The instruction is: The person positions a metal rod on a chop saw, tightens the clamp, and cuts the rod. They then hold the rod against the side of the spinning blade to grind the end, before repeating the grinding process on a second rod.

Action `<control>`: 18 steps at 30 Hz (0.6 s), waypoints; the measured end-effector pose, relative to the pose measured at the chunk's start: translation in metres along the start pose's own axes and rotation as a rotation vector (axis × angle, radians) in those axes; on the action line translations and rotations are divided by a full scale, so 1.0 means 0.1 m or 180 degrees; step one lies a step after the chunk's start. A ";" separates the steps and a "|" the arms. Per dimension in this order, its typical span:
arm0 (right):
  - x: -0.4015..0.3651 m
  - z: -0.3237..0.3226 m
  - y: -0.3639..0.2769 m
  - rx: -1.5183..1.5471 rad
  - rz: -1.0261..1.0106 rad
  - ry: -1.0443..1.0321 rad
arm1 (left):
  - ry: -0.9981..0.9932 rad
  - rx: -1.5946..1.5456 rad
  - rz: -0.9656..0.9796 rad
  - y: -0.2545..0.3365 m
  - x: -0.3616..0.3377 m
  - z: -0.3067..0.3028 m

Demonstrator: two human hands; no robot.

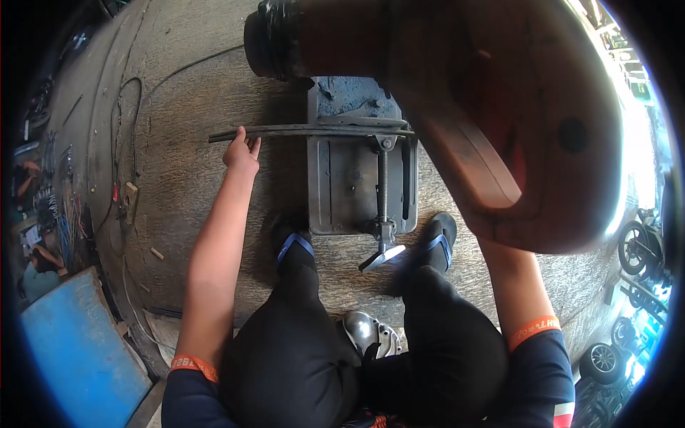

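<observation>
Fingers of your left hand point(241, 153) grip the rod point(314, 130), which runs rightward from them into the vise point(384, 143); your right hand's grip is hidden behind the saw point(499, 107).

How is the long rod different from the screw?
The rod lies sideways; the screw runs at a right angle to it. The rod is longer; the screw is shorter and threaded. The left hand grips the rod; nothing touches the screw. Both are dark metal.

Left hand point(241, 153) forward in a closed grip; right forearm point(510, 285) forward, hand hidden.
</observation>
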State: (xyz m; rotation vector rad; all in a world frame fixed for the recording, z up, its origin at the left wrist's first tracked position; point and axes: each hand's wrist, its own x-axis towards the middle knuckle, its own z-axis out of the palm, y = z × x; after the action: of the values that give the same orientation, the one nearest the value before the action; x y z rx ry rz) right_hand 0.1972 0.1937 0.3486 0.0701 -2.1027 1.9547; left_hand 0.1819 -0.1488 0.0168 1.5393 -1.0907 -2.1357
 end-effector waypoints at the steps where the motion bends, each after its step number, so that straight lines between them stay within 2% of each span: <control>1: 0.00 0.00 -0.02 -0.0078 -0.0029 0.0022 | -0.0004 0.0015 -0.0005 0.00 -0.02 0.00; 7: -0.01 -0.04 -0.15 -0.0565 -0.0241 0.0130 | -0.0006 0.0005 -0.0022 -0.02 0.00 0.00; 13: 0.31 0.06 -0.12 -0.0889 -0.0556 0.0025 | -0.0389 -0.0068 0.0067 -0.09 0.13 -0.07; 17: 0.57 -0.65 -0.07 -0.0731 -0.0722 -0.0235 | -0.0334 0.0065 0.0018 -0.05 -0.03 -0.05; 18: 0.58 -0.49 -0.11 -0.0702 -0.0773 -0.0272 | -0.0318 0.0064 -0.0033 -0.03 -0.05 -0.04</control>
State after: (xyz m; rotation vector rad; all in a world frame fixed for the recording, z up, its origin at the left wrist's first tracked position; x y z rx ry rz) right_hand 0.1519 0.2497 0.3747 0.3532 -2.2308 1.5998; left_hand 0.1884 -0.1454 0.0174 1.4638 -1.1418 -2.2367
